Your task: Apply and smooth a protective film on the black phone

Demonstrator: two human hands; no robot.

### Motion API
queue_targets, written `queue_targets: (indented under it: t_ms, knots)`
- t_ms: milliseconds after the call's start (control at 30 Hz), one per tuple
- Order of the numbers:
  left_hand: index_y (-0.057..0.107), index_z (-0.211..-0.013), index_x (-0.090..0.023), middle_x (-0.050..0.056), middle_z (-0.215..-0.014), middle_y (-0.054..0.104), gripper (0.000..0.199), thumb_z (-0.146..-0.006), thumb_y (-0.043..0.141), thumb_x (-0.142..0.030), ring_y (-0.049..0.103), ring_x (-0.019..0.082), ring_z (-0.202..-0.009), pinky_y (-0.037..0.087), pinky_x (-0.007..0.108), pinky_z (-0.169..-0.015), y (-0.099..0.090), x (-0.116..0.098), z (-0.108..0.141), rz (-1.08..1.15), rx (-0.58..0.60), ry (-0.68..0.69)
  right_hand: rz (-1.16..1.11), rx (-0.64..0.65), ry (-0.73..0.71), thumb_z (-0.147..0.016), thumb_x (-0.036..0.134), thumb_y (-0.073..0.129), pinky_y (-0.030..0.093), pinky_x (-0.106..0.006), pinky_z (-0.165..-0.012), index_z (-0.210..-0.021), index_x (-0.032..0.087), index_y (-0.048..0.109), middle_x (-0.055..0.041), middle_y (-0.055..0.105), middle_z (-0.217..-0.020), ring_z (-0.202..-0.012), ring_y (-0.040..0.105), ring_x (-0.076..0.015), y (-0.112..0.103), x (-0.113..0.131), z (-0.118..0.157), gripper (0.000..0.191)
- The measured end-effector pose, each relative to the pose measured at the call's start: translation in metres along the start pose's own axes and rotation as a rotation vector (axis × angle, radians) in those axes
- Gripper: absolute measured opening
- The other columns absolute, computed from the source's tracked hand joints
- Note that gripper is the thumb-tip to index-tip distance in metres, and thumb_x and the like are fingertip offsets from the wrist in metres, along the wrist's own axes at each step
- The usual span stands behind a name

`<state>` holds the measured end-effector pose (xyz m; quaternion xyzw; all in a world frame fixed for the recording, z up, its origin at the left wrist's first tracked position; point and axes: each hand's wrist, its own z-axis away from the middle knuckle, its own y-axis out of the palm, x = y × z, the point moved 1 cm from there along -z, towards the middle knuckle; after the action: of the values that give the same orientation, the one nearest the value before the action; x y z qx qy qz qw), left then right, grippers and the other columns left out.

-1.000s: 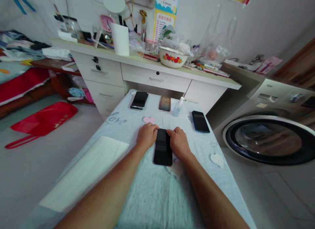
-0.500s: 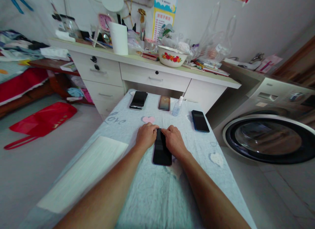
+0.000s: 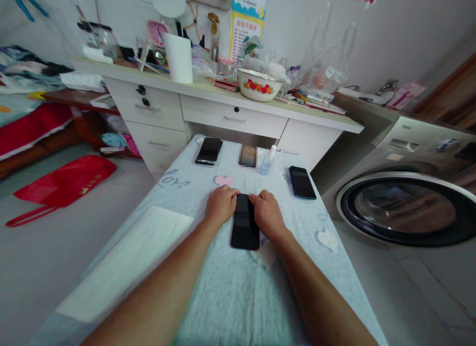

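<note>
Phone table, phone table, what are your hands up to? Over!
Left hand at top-left corner of nearest phone, right hand at top-right. Phone flat, screen dark. Spray bottle standing beyond, apart from both hands.

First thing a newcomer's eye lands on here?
Probably the red bag on the floor to the left, the most vivid colour in view. Next, the washing machine on the right, with its big round dark-rimmed door. Then the middle of the table: a dark-screened phone lying flat, left hand and right hand at its far corners.
</note>
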<state>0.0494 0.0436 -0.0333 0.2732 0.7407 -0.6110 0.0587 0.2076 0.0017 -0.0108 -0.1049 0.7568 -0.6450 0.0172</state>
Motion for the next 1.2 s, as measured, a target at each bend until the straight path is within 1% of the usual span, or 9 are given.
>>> queue_targets:
  t_ms: [167, 367, 633, 800, 967, 1067, 1200]
  knots:
    - [0.07, -0.102, -0.027, 0.003, -0.096, 0.065, 0.029, -0.085, 0.048, -0.019, 0.059, 0.017, -0.092, 0.043, 0.028, -0.082, 0.0, 0.0, 0.0, -0.004, 0.008, -0.01, 0.005, 0.019, 0.052, -0.097, 0.021, 0.037, 0.031, -0.029, -0.075, -0.109, 0.022, 0.066, -0.0081, 0.055, -0.092, -0.086, 0.047, -0.0201, -0.003, -0.004, 0.005, 0.032]
    - [0.07, -0.102, -0.027, 0.004, -0.097, 0.065, 0.029, -0.086, 0.048, -0.019, 0.059, 0.017, -0.093, 0.043, 0.028, -0.082, -0.002, -0.002, 0.0, 0.005, 0.017, -0.012, 0.015, 0.004, 0.102, -0.096, 0.021, 0.038, 0.032, -0.029, -0.075, -0.103, 0.021, 0.067, -0.0085, 0.055, -0.091, -0.084, 0.048, -0.0201, -0.005, -0.007, 0.008, 0.029]
    - [0.071, -0.101, -0.027, 0.004, -0.096, 0.065, 0.029, -0.085, 0.049, -0.018, 0.06, 0.017, -0.091, 0.043, 0.028, -0.082, -0.003, -0.002, 0.001, 0.01, 0.014, -0.012, -0.015, 0.0, 0.127, -0.096, 0.02, 0.038, 0.033, -0.028, -0.077, -0.105, 0.021, 0.065, -0.0083, 0.055, -0.091, -0.085, 0.049, -0.0196, 0.001, -0.008, 0.01, 0.029]
    - [0.07, -0.102, -0.027, 0.004, -0.097, 0.065, 0.029, -0.086, 0.048, -0.019, 0.06, 0.017, -0.092, 0.043, 0.028, -0.082, -0.002, -0.002, 0.0, 0.004, 0.014, -0.007, -0.012, -0.017, 0.104, -0.096, 0.018, 0.037, 0.033, -0.027, -0.078, -0.108, 0.02, 0.064, -0.0078, 0.055, -0.092, -0.085, 0.049, -0.0195, 0.002, -0.008, 0.011, 0.03]
    - [0.07, -0.102, -0.027, 0.004, -0.098, 0.064, 0.029, -0.086, 0.048, -0.019, 0.059, 0.018, -0.093, 0.043, 0.028, -0.083, -0.002, -0.002, 0.0, -0.001, 0.012, -0.011, -0.007, -0.004, 0.069, -0.095, 0.016, 0.038, 0.034, -0.026, -0.076, -0.105, 0.02, 0.065, -0.0072, 0.055, -0.091, -0.084, 0.049, -0.019, 0.0, -0.008, 0.012, 0.029]
    - [0.07, -0.102, -0.027, 0.004, -0.098, 0.064, 0.028, -0.086, 0.048, -0.019, 0.059, 0.018, -0.093, 0.043, 0.028, -0.083, -0.002, -0.002, 0.0, -0.001, 0.018, -0.015, -0.045, 0.012, 0.053, -0.096, 0.018, 0.036, 0.034, -0.025, -0.077, -0.105, 0.02, 0.066, -0.0066, 0.054, -0.089, -0.083, 0.048, -0.0181, -0.002, -0.008, 0.013, 0.031]
    - [0.07, -0.101, -0.027, 0.004, -0.098, 0.065, 0.028, -0.085, 0.049, -0.019, 0.059, 0.018, -0.093, 0.043, 0.028, -0.082, -0.001, -0.001, -0.001, 0.002, 0.02, -0.012, -0.116, 0.0, 0.041, -0.097, 0.021, 0.035, 0.034, -0.024, -0.078, -0.108, 0.021, 0.066, -0.0059, 0.054, -0.089, -0.084, 0.048, -0.0173, -0.002, -0.009, 0.015, 0.033]
